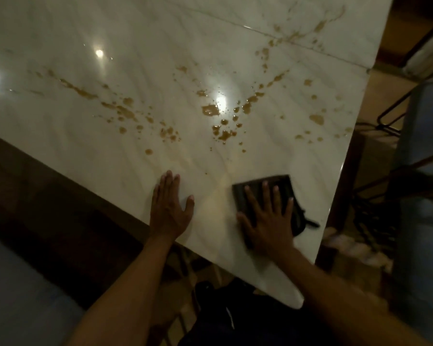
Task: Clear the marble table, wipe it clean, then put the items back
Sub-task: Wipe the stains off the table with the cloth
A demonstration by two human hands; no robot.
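Dim room, warm lamp glare on a glossy white veined marble table [110, 33] — cleared of items, spattered with brown liquid droplets [210, 109] across its middle. Near the front edge, right hand [266, 216] flat with fingers spread, pressed on a dark folded square cloth [285, 183]; left hand [170, 206] flat beside it, palm on bare marble, holding nothing. Spill lay ahead of and somewhat left of the cloth — right hand nearer. Judged: wiping barely begun, push forward needed.
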